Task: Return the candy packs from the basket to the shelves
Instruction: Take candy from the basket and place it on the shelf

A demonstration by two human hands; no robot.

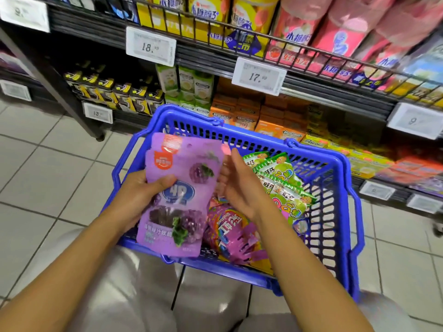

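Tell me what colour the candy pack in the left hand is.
Purple, with grape pictures and an orange logo; the candy pack, gripped by the left hand, shows best in the head view.

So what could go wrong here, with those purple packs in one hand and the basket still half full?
The left hand pinches what looks like two purple grape packs near their middle, so one could slide out and fall back into the blue basket or onto the tiled floor. The right hand is open beside them and holds nothing. No matching purple packs show on the shelves ahead, so they could end up in the wrong spot. The green packs and pink pack are piled loosely.
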